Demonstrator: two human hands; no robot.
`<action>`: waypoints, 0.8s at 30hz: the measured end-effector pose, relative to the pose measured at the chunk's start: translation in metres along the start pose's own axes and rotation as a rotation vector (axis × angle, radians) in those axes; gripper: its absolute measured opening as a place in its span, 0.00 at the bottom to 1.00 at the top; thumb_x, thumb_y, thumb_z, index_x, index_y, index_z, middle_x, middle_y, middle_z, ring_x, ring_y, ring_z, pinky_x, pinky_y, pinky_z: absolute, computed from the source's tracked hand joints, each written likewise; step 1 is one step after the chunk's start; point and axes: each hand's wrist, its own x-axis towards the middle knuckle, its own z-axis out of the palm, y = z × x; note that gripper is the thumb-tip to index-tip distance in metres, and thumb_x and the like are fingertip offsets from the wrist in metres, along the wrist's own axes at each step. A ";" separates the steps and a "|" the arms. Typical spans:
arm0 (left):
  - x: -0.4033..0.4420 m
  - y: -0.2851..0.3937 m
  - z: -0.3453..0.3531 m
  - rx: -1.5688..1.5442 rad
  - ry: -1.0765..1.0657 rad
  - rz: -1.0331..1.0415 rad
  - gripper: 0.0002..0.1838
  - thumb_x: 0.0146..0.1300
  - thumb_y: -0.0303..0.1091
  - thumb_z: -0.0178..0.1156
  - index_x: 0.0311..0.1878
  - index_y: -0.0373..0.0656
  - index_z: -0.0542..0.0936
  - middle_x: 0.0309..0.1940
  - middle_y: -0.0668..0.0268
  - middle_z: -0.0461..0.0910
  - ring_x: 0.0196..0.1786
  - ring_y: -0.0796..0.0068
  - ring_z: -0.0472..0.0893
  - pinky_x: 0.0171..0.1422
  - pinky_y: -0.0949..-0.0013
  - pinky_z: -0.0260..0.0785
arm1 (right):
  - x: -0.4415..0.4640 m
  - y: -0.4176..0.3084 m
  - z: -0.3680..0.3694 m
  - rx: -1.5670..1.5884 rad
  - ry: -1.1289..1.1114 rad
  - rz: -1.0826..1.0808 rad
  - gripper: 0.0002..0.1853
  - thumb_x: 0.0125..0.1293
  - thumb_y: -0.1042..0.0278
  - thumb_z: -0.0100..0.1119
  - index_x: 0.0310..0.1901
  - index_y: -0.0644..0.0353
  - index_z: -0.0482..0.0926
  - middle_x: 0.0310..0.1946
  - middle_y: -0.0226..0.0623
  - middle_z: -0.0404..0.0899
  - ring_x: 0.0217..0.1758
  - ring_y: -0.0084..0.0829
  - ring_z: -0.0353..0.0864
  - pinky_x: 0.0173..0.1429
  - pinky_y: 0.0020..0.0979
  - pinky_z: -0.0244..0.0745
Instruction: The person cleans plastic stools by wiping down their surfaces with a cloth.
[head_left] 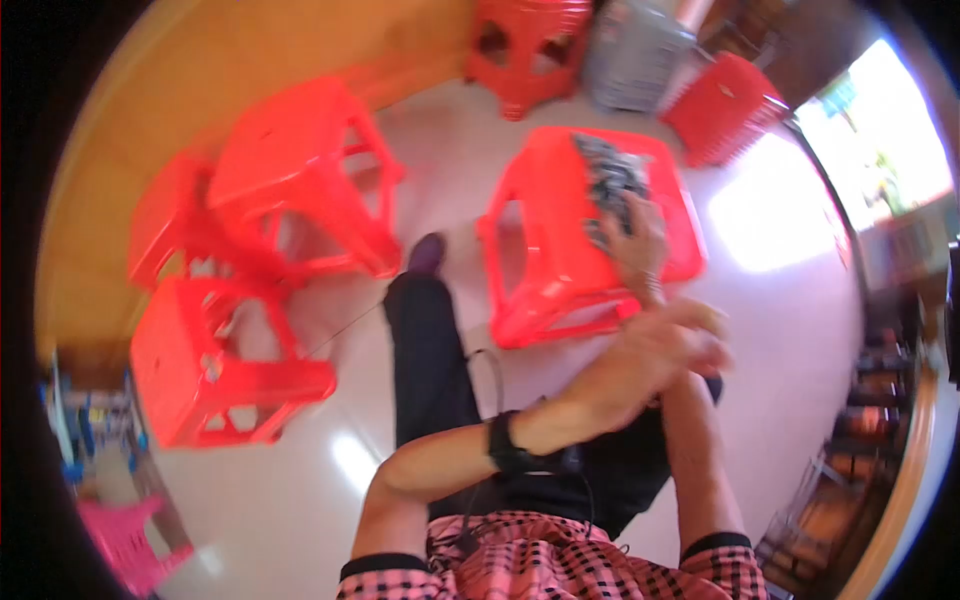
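Pale, shiny floor (290, 510) spreads under the whole scene, with an orange-brown wall (200, 85) at upper left and a bright opening (885, 130) at upper right. In the head view, one red stool (555, 190) stands before the person, and a dark and grey patterned cloth (607, 170) lies crumpled on its seat. The right hand (635, 235) reaches onto this cloth with fingers somewhat spread; whether they grip it, I cannot tell. The left hand (680, 345), blurred, crosses over the right forearm; its fingers are half open and slightly bent, and nothing is seen in them. A black band (508, 443) is around the left wrist. More red stools (275, 145) stand at left, near one another, and a pink plastic chair (125, 540) is at lower left.
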 end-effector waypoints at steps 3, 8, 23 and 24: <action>-0.004 -0.002 -0.036 -0.287 0.075 0.001 0.12 0.68 0.31 0.49 0.51 0.39 0.75 0.44 0.56 0.81 0.53 0.59 0.80 0.62 0.57 0.70 | 0.000 -0.015 -0.008 0.042 0.026 0.034 0.20 0.54 0.57 0.64 0.49 0.51 0.78 0.40 0.39 0.77 0.42 0.42 0.79 0.43 0.43 0.75; -0.016 0.002 -0.061 -0.240 0.195 0.037 0.11 0.68 0.30 0.47 0.49 0.38 0.75 0.40 0.54 0.83 0.52 0.60 0.81 0.61 0.56 0.71 | 0.000 -0.018 -0.011 0.054 0.007 0.065 0.19 0.54 0.57 0.62 0.48 0.50 0.78 0.38 0.37 0.76 0.41 0.41 0.79 0.41 0.42 0.74; -0.042 0.004 -0.080 -0.216 0.269 0.130 0.09 0.67 0.28 0.50 0.47 0.39 0.77 0.40 0.57 0.82 0.53 0.59 0.80 0.60 0.54 0.73 | 0.000 -0.017 -0.011 0.079 0.013 0.061 0.19 0.54 0.56 0.63 0.48 0.51 0.78 0.38 0.37 0.76 0.41 0.41 0.79 0.42 0.42 0.74; -0.043 0.003 -0.080 -0.216 0.270 0.130 0.09 0.67 0.28 0.50 0.47 0.39 0.77 0.40 0.57 0.82 0.53 0.59 0.80 0.60 0.54 0.73 | 0.000 -0.017 -0.011 0.080 0.012 0.060 0.19 0.54 0.56 0.63 0.48 0.51 0.78 0.38 0.37 0.76 0.41 0.41 0.79 0.42 0.42 0.74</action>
